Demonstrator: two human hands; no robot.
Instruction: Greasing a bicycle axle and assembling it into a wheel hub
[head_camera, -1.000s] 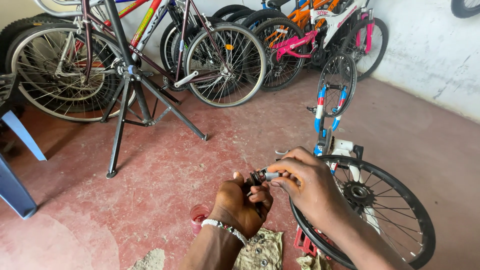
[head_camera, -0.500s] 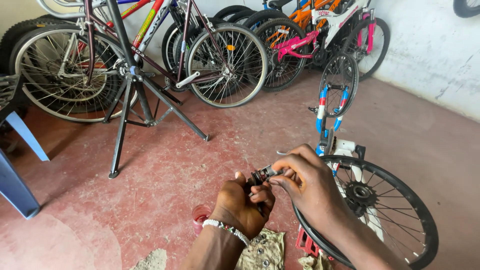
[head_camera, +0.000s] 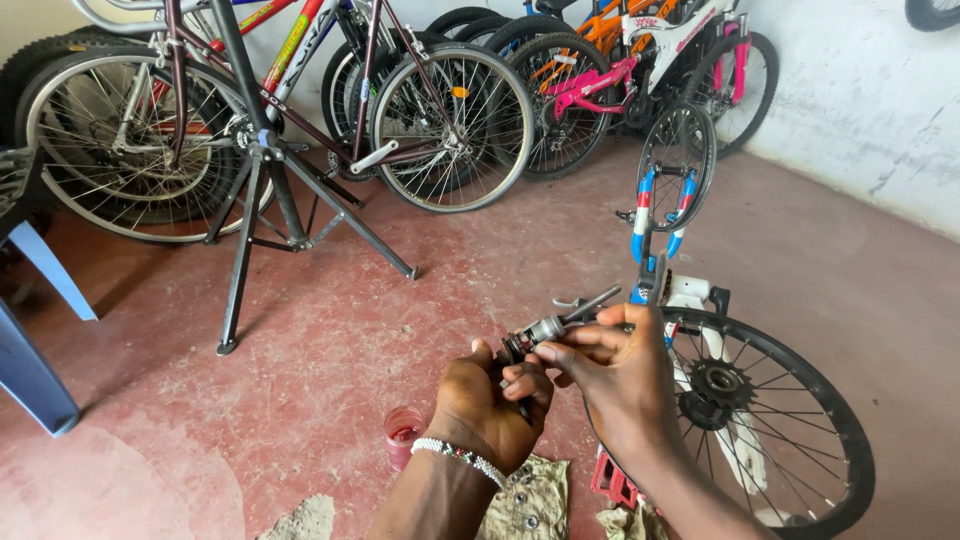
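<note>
My left hand (head_camera: 487, 405), with a beaded bracelet on the wrist, grips the dark end of a small metal axle part (head_camera: 548, 327). My right hand (head_camera: 618, 375) pinches the same part from the right, fingers around its silver middle. A thin rod sticks out of the part toward the upper right. Both hands hover above the red floor, just left of an upturned small bicycle (head_camera: 745, 400) with a black rear wheel and sprocket.
A black repair stand (head_camera: 262, 190) holds a bike frame at the left. Several bicycles (head_camera: 560, 80) lean along the back wall. A small cup with red liquid (head_camera: 403, 433) and rags (head_camera: 525, 500) lie under my hands. Blue chair legs (head_camera: 35, 330) stand at far left.
My hands stay together on the metal part and have shifted slightly; the fingers have turned a little on it. The view has drifted slightly.
</note>
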